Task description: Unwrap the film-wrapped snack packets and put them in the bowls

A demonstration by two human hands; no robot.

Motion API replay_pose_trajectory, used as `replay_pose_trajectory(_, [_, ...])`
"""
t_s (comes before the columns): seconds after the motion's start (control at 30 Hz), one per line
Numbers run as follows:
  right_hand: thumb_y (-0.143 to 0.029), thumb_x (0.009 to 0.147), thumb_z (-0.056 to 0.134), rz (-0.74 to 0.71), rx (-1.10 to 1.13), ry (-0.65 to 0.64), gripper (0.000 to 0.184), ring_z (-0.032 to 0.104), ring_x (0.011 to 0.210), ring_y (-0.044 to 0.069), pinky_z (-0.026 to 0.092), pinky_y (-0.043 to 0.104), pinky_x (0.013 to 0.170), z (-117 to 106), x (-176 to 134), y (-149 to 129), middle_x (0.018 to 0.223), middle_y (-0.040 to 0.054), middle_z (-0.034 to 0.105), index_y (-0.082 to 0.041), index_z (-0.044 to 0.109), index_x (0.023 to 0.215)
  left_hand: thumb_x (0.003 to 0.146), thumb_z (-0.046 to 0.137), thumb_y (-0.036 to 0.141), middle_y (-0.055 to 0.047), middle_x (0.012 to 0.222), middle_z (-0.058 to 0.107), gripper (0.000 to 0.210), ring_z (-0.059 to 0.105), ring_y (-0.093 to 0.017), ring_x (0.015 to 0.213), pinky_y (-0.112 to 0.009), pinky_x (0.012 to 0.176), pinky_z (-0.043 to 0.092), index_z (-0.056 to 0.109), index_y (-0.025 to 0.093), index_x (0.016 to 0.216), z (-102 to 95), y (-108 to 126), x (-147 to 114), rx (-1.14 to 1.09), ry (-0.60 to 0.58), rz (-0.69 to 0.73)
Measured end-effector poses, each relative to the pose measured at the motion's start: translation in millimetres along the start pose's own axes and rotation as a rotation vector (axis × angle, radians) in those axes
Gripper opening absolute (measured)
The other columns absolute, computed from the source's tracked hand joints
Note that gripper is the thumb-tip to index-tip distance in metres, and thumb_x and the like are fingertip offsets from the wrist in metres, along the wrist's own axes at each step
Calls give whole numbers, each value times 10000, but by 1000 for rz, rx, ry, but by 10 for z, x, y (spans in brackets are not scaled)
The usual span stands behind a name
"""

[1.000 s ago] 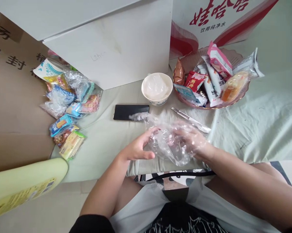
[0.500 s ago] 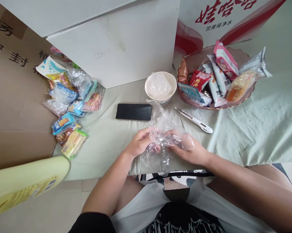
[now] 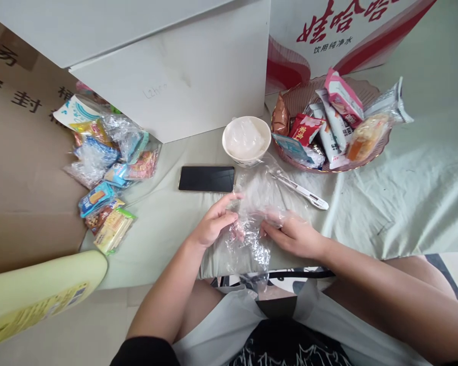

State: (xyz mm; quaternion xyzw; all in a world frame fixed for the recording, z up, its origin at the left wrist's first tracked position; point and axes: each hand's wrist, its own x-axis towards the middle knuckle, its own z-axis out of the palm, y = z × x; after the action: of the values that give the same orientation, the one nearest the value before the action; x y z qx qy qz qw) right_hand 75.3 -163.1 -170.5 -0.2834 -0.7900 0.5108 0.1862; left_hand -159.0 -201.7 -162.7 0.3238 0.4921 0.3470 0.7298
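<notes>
A crumpled, see-through plastic bag (image 3: 255,249) spreads between my two hands over the front of the cloth. My left hand (image 3: 212,226) holds its left side, thumb above and the lower fingertips showing through the film. On the opposite side, my right hand (image 3: 298,235) pinches the film between thumb and fingers. Part of the bag reaches up toward a white bowl (image 3: 247,161) with translucent plastic (image 3: 247,136) inside. Beyond my right hand lies a white utility knife (image 3: 307,194), partly under the film. A dark-screened phone (image 3: 206,178) rests past my left hand.
A pink glass bowl (image 3: 366,165) of wrapped snacks stands at right. Packaged snacks (image 3: 109,152) are heaped at left beside a cardboard box (image 3: 26,173). White boxes (image 3: 209,86) wall off the back. A pale yellow padded object (image 3: 49,284) sits at lower left.
The plastic bag has been spread out and hangs lower, past the front edge. My left fingers have opened wider, and the film now reaches over the utility knife. The view has shifted slightly.
</notes>
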Motion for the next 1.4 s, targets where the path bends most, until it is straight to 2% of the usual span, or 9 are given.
replay_pose_trajectory(0.1, [-168,940,471,-39,-3,-46,461,705,677,170,557,308,675,-3,-15,21,922,37,781,-220,575,1386,791,779,482,9,596,696,771,687,-216,491,-274,460,494,479,272,1470,-26,-6,-12,16,-44,-31])
replay_pose_trajectory(0.17, [-131,913,491,-56,-24,-122,503,734,736,177,569,311,694,-11,-14,30,1009,42,795,-234,588,1396,792,776,489,5,602,693,755,672,-209,485,-278,466,498,508,272,1464,-39,-17,-18,42,-59,-33])
replay_pose_trajectory(0.3, [-78,926,436,-119,1,-161,456,739,1079,205,581,362,910,-30,10,26,1210,56,768,-236,702,1260,790,762,445,-16,616,693,391,655,-182,507,-277,512,504,732,202,1094,-23,5,-12,114,-48,-14])
replay_pose_trajectory(0.4, [-68,931,422,-83,25,-170,460,751,1008,198,594,364,862,-45,27,6,1142,53,784,-236,716,1242,787,744,411,-52,637,712,254,660,-177,565,-279,569,509,732,157,779,17,67,-2,164,-85,27])
replay_pose_trajectory(0.47, [-73,938,425,-62,33,-167,465,756,973,193,595,360,837,-49,32,-6,1152,53,783,-244,700,1271,784,735,408,-58,634,717,256,653,-180,575,-290,583,510,721,158,730,43,105,-4,153,-78,38])
replay_pose_trajectory(0.67, [-178,1014,397,-46,25,-145,410,755,1036,205,591,373,878,-35,27,-2,1222,73,765,-231,669,1316,775,767,433,-48,618,703,288,636,-188,564,-305,572,489,701,158,722,68,127,-25,105,-34,35])
replay_pose_trajectory(0.93, [-179,992,393,-17,-79,-169,442,756,975,232,573,392,848,-8,-1,51,1182,95,770,-180,625,1369,759,780,423,-25,616,676,308,604,-145,561,-255,564,453,636,151,739,47,60,4,90,-37,20])
replay_pose_trajectory(1.2, [-200,984,387,-27,-186,-157,433,729,825,208,519,344,739,15,-1,73,1025,88,782,-176,630,1342,823,710,436,-27,677,657,297,601,-150,624,-272,623,461,621,156,771,31,9,26,178,-55,22])
replay_pose_trajectory(1.4, [-159,931,416,-31,-209,-163,450,707,800,195,491,325,722,11,-7,82,984,74,773,-182,628,1327,858,664,472,-39,774,642,321,595,-168,739,-287,698,463,650,155,809,17,-31,38,350,-41,130])
